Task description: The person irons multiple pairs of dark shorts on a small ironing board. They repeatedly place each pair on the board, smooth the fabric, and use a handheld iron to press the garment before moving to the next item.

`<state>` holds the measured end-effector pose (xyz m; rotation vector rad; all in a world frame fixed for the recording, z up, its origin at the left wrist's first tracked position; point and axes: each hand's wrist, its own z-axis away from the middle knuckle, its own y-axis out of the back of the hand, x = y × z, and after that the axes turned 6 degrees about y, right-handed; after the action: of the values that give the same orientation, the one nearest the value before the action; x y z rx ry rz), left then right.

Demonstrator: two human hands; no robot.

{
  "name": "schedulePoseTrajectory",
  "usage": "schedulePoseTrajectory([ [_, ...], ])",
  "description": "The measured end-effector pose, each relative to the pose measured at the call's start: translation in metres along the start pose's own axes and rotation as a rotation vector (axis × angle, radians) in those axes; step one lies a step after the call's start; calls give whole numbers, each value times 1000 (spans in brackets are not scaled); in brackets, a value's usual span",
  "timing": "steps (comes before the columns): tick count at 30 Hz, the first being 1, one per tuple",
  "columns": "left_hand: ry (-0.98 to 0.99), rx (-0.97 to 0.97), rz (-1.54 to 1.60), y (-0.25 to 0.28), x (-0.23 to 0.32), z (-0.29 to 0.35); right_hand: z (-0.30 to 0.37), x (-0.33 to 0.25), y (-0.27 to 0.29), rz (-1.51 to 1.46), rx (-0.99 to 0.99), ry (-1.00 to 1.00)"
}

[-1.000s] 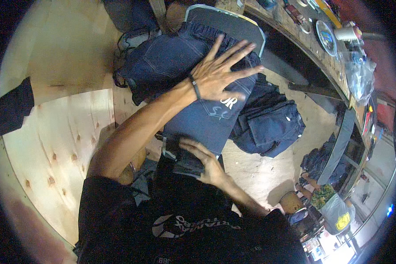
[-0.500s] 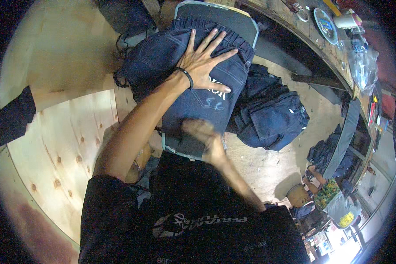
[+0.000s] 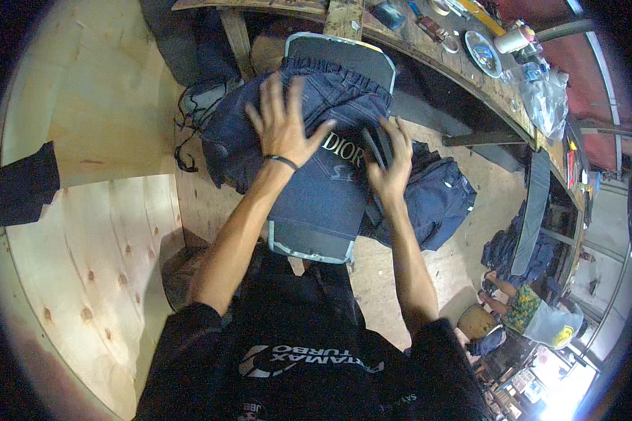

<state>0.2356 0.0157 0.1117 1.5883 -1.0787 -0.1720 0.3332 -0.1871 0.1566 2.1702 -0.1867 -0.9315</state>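
Dark blue denim pants (image 3: 309,189) with a gathered elastic waistband lie over a dark board with pale taped edges (image 3: 344,52), which shows beyond the waist and the lower hem. White lettering and a light blue chalk-like mark are on the back pocket. My left hand (image 3: 284,130) is over the upper left of the pants, fingers spread and slightly blurred, holding nothing. At the right edge, my right hand (image 3: 392,165) has a dark fold of the denim between thumb and fingers. Wrinkles run across the cloth below the waistband.
Folded dark denim garments (image 3: 435,200) lie to the right on a plywood surface. A wooden bench (image 3: 463,77) across the back bears a round dish (image 3: 482,52), a spool (image 3: 514,40) and a plastic bag (image 3: 546,105). Another person (image 3: 523,309) sits at far right.
My right hand has moved up from the lower part of the pants to their right edge. My left hand has shifted left and off the pocket, and the cloth near the waist has become wrinkled.
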Motion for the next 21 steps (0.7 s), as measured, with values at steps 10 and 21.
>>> schedulePoseTrajectory([
  [10,-8,-489,-30,50,-108,263,133,-82,-46,151,-405,184],
  [21,236,-350,507,30,-76,138,67,-114,-33,-357,-148,28],
])
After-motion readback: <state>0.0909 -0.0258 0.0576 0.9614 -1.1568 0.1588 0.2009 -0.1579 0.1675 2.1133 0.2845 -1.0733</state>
